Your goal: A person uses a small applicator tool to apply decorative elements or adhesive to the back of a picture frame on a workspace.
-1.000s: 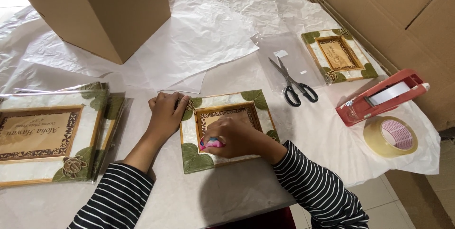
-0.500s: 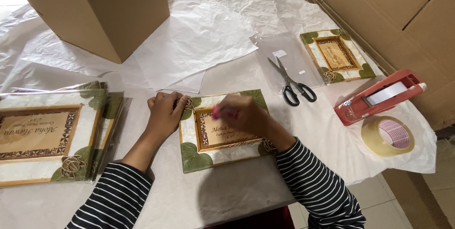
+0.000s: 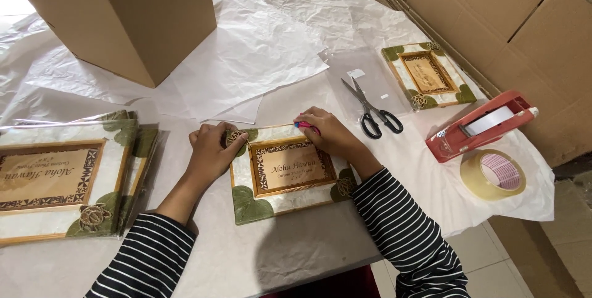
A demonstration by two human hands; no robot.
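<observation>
A small picture frame (image 3: 287, 171) with green leaf corners and a brown inner border lies flat on the table in front of me. My left hand (image 3: 214, 150) rests on its top left corner, fingers curled over the edge. At the top right corner, my right hand (image 3: 330, 134) is closed around a small pink object (image 3: 305, 126) that touches the frame's upper edge. Both arms wear black and white striped sleeves.
A stack of larger wrapped frames (image 3: 58, 178) lies at the left. Black scissors (image 3: 373, 110), a clear bag, another small frame (image 3: 428, 75), a red tape dispenser (image 3: 481, 126) and a tape roll (image 3: 493, 173) sit right. A cardboard box (image 3: 132, 14) and white paper (image 3: 259, 51) are behind.
My right hand moved with the pink object from the frame's lower left corner up across it to the top right corner. The left hand stayed at the top left corner.
</observation>
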